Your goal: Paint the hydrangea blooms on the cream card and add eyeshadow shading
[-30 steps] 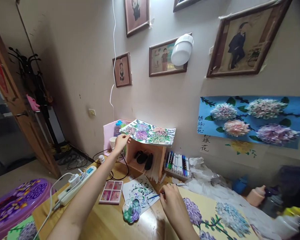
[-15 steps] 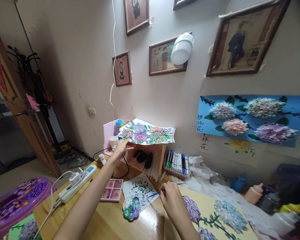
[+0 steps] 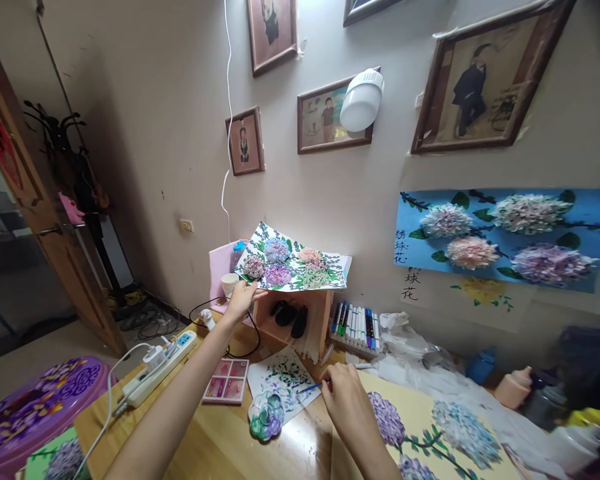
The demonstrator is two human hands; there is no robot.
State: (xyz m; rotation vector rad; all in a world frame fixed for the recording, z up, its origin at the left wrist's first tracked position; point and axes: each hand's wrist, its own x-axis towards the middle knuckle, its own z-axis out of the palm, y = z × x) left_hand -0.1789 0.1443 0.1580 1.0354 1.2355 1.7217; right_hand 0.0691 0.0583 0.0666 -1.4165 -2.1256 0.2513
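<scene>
My left hand (image 3: 243, 298) is closed on the near left corner of a flower painting (image 3: 307, 270), which lies over a small wooden box (image 3: 325, 320). Its far left corner stands raised. In my right hand (image 3: 341, 390) is a thin blue paintbrush (image 3: 307, 388), pointing left over a paint-smeared white sheet (image 3: 293, 371). A flower-shaped palette (image 3: 267, 416) with green and purple paint overlaps that sheet's near edge. Beneath my right wrist lies a cream painting with purple and blue flower heads (image 3: 463, 430).
A pink four-part tray (image 3: 227, 381) and a power strip (image 3: 157, 370) lie to the left. Markers (image 3: 355, 325) stand by the box. Paper cups (image 3: 229, 283), crumpled plastic (image 3: 430, 373) and paint bottles (image 3: 514, 388) line the back and right.
The far left part of the flower painting has lifted, held by my left hand at its near corner. My right hand stays in about the same place with the paintbrush.
</scene>
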